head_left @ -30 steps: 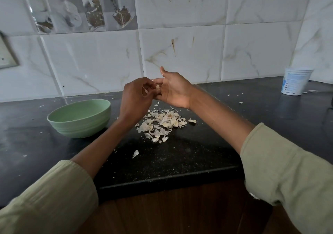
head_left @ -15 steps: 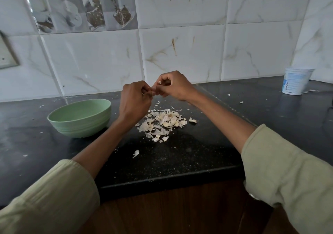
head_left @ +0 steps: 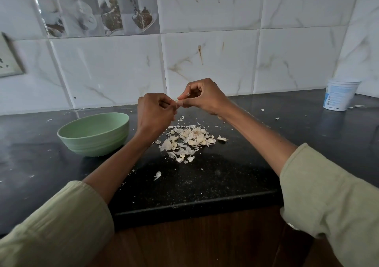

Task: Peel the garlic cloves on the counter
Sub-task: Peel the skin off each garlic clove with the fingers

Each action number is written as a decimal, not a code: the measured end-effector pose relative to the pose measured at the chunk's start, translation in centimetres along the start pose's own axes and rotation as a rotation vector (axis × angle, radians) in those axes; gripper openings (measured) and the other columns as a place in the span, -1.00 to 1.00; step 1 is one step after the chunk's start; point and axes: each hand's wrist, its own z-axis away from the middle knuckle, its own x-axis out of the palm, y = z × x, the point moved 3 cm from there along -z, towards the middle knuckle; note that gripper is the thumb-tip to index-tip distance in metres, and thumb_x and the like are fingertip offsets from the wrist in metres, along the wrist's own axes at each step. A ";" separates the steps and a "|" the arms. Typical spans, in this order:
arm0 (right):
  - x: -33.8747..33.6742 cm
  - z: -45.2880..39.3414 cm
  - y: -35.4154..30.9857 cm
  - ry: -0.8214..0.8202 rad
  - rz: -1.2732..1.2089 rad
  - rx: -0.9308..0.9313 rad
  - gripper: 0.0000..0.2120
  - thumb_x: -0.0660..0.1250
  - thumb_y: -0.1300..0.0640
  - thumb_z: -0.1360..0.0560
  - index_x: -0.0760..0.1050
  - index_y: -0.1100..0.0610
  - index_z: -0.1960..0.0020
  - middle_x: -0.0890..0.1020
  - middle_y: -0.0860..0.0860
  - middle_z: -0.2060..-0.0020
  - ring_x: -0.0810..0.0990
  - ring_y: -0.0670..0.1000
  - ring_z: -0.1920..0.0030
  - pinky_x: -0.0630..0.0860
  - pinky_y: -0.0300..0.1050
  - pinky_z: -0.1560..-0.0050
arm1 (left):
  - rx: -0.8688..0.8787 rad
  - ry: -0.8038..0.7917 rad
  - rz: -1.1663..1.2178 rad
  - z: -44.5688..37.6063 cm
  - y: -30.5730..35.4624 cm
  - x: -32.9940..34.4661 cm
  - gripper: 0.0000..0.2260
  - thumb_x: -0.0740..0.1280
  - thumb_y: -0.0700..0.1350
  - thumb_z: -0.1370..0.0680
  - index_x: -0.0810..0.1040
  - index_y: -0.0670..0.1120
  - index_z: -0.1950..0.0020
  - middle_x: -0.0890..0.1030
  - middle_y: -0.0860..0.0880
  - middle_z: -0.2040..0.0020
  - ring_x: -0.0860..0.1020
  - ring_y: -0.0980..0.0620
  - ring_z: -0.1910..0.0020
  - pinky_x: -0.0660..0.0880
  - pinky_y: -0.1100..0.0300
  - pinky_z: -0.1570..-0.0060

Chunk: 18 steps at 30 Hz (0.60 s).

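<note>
Black speckled stone: the surface (head_left: 205,184) is formed of it, with a wooden front seen below its edge.
Peel pile (head_left: 187,141): heaped mid-surface, taken as landmark.
Garlic clove (head_left: 176,101): held above the pile, pinched between both hands, mostly hidden.
Left hand (head_left: 154,115): grip curled, pinching the clove.
Right hand (head_left: 202,97): grip curled, pinching the clove.
Green bowl (head_left: 93,133): set left of the pile.
White tub (head_left: 340,95): stood far right of the pile.
Wall (head_left: 225,40): marbled white tiles behind the pile.

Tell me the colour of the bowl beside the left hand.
Pale green bowl, plain with faint ridges low on its wall; the head view shows it.
</note>
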 end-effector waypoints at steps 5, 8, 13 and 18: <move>-0.1 0.0 -0.1 0.033 0.072 -0.038 -0.81 0.66 0.17 -0.38 0.73 0.22 0.08 0.77 0.07 0.19 0.77 0.01 0.15 0.67 -0.20 0.03 | -0.055 0.014 0.074 0.2 0.2 0.0 -0.83 0.57 -0.05 -0.54 0.72 -0.12 0.16 0.71 -0.02 0.35 0.71 0.05 0.38 0.60 0.24 0.37; -0.2 -0.1 0.1 0.040 -0.040 -0.002 -0.78 0.66 0.23 -0.39 0.72 0.28 0.03 0.77 0.12 0.18 0.78 0.08 0.12 0.71 -0.05 -0.04 | -0.042 -0.002 0.098 0.0 0.2 -0.1 -0.88 0.53 -0.11 -0.57 0.73 -0.15 0.10 0.72 -0.03 0.31 0.71 0.05 0.36 0.59 0.26 0.36; -0.6 -0.3 0.9 0.019 -0.274 0.135 -0.73 0.58 0.35 -0.44 0.66 0.39 -0.11 0.75 0.26 0.05 0.77 0.11 0.05 0.70 -0.08 -0.06 | 0.023 -0.016 0.032 -0.3 0.3 0.1 -0.89 0.42 -0.15 -0.65 0.71 -0.10 0.04 0.73 0.01 0.24 0.70 0.05 0.37 0.58 0.15 0.35; -0.6 -0.2 0.9 -0.017 -0.350 0.185 -0.72 0.54 0.34 -0.48 0.64 0.40 -0.16 0.74 0.27 0.00 0.75 0.10 -0.01 0.70 -0.09 -0.10 | 0.064 -0.037 -0.106 -0.3 0.1 0.4 -0.84 0.38 -0.01 -0.66 0.66 0.04 0.09 0.71 0.11 0.26 0.67 0.11 0.42 0.67 -0.02 0.21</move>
